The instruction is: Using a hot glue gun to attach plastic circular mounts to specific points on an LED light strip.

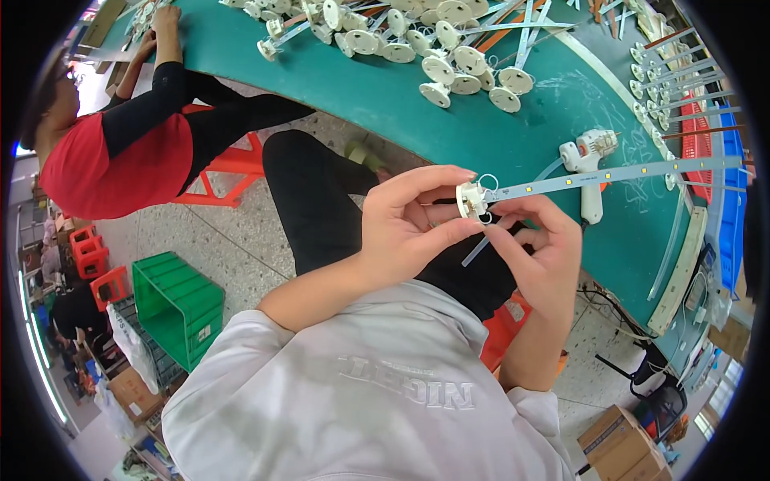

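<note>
Hands are meeting above the person's lap, just off the near edge of the green table point(481, 136). In the head view, the left hand point(405, 220) is curling its fingers point(437, 178) narrowly around a small white round base point(470, 199), thumb pressing from below and fingertips closing over the top, so the piece is being pinched firmly. The right hand point(541, 248) is sitting just beside that base, its fingers bent in close and touching the underside of the piece; what exactly its fingertips are gripping cannot be told. A long pale LED strip point(609, 176) is running out from the base toward the right, over the table, with small yellow chips along it. A thin wire ring point(488, 181) is standing just above the base.

Beyond the strip, a white glue gun point(589, 160) is lying on the table. Farther from the base, toward the table's far side, a pile of white round bases point(449, 56) is spreading out. On the left of the table, another person in a red top point(112, 172) is sitting and reaching onto it. Below the table, on the floor, a green crate point(178, 305) is standing.
</note>
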{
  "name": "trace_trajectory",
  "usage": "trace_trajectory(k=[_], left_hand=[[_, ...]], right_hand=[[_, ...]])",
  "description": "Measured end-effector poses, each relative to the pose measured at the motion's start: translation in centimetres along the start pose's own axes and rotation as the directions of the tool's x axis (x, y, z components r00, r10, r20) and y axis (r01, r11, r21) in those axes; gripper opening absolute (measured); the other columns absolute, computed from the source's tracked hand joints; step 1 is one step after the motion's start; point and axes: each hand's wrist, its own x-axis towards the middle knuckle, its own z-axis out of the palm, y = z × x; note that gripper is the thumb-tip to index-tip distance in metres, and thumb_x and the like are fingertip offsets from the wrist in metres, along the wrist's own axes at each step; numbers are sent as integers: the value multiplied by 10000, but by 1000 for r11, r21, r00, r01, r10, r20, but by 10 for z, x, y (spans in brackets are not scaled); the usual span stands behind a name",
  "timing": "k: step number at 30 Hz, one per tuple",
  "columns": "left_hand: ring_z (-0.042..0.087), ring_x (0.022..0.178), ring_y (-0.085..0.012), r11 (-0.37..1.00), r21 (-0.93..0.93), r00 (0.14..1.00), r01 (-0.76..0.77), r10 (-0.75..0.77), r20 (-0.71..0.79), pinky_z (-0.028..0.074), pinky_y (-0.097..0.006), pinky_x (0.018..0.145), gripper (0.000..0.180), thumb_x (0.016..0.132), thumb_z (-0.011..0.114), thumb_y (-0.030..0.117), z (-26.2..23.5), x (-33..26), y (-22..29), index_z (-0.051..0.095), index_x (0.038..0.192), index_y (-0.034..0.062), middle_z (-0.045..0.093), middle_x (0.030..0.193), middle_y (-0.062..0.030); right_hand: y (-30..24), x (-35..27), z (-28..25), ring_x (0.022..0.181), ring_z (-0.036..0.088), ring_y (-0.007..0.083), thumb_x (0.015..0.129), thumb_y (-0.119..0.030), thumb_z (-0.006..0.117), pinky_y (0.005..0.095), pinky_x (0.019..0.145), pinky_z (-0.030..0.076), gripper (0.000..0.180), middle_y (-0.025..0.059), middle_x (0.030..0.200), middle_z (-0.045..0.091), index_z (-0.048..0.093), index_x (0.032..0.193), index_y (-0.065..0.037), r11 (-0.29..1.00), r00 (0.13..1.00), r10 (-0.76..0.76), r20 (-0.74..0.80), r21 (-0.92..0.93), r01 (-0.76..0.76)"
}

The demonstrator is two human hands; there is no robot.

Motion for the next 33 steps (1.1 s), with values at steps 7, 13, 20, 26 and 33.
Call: trace_trajectory(k=[7,13,20,26,33], left_hand=[[606,1016,-203,996,67,998,-61,59,25,535,-332,871,426,745,684,-124,-6,1,9,542,1143,-74,580,1107,-154],[609,1016,-196,999,39,1000,-18,19,-7,513,-316,877,438,747,686,-108,-10,-3,11,533,1156,-77,598,1108,-168],[584,1066,-235,978,97,983,-182,183,-2,510,-360,940,467,736,689,-122,-19,1,15,518,1169,-89,536,1178,-188],[600,1043,-254,913,239,943,-330,329,44,527,-352,898,512,708,740,-81,-25,11,15,532,1176,-81,539,1171,-209],[650,942,-281,621,553,829,-555,465,311,539,-339,804,537,655,824,40,-36,16,30,587,1126,-63,583,1114,-244]], right_hand=[[29,35,-68,925,604,300,733,-65,650,393,827,493,395,163,1045,603,568,1112,8,121,828,-525,-198,-980,-158],[36,56,-94,950,555,428,713,-113,636,414,872,449,463,242,1033,597,529,1133,48,327,953,-145,-268,-921,-209],[55,2,-109,793,604,273,678,-52,580,299,643,495,461,168,941,615,531,1126,47,970,894,-29,-446,-228,-82],[42,-64,-66,582,522,211,624,-117,548,250,433,426,486,171,817,560,502,1075,58,779,946,194,-260,627,12],[17,-80,-4,538,578,175,679,-30,555,267,527,477,419,134,780,643,582,1083,74,961,998,-34,50,275,19]])
